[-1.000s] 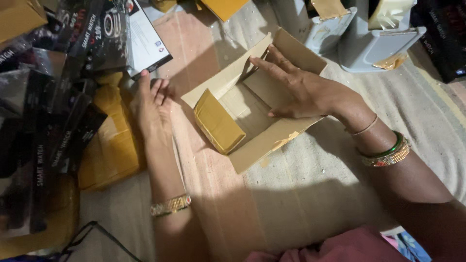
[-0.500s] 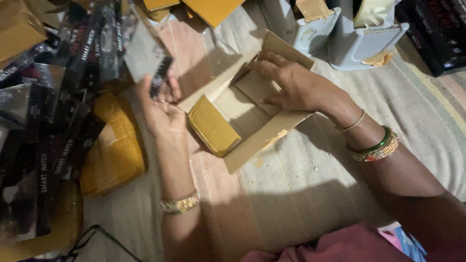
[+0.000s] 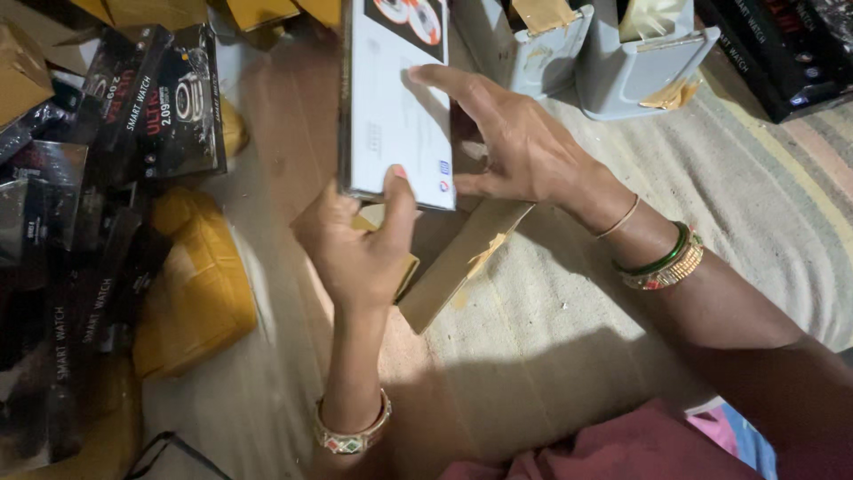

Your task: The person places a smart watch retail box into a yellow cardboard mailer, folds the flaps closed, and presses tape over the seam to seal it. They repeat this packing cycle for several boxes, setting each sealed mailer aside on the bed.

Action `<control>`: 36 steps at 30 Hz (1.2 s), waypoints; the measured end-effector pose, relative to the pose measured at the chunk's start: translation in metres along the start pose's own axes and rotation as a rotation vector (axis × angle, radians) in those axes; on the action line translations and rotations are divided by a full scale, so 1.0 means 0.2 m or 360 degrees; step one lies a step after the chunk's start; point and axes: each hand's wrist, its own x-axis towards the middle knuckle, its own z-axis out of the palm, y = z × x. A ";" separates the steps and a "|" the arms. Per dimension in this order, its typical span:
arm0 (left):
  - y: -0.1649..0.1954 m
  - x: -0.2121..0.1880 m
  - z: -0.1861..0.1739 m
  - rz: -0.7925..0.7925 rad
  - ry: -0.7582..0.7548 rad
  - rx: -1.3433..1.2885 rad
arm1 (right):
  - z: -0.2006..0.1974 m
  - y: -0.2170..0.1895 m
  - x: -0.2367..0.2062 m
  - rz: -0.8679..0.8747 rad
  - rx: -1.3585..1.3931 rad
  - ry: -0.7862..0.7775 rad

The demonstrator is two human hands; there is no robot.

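Since half a second ago, both hands have left the inside of the open cardboard box point(image 3: 462, 262) and come together on a white retail box point(image 3: 395, 107), now held up flat over the carton where no such box was between them.

Head view: the left hand point(image 3: 355, 244) grips the near short edge of the white retail box, thumb pressed on its printed face and the other fingers curled underneath. The right hand point(image 3: 520, 147) steadies the right long edge, its fingers point(image 3: 444, 80) spread along the side and top. The white box hangs tilted, above and partly hiding the cardboard box, which lies on the striped mat point(image 3: 622, 311) on the floor. Black retail boxes point(image 3: 151, 102) are stacked to the left, just beside yellow padded packets point(image 3: 195, 284); two grey tape dispensers point(image 3: 613, 53) stand at the far edge.

To lower this well, it seems best to square the white box's long edges with the carton walls, keep the thumb off the leading corner, and let the right fingers guide until it sits flat.
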 end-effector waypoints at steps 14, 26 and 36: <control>-0.07 0.03 -0.08 -0.0269 -0.0508 -0.0223 | -0.02 -0.05 0.00 -0.0425 -0.0904 0.0189; -0.04 0.09 -0.20 0.0240 -0.0585 0.1019 | 0.01 0.05 -0.09 -0.0010 -0.0002 0.0735; 0.08 0.07 -0.26 0.0107 -0.0730 0.1530 | 0.03 -0.08 -0.09 0.0147 0.0611 0.1037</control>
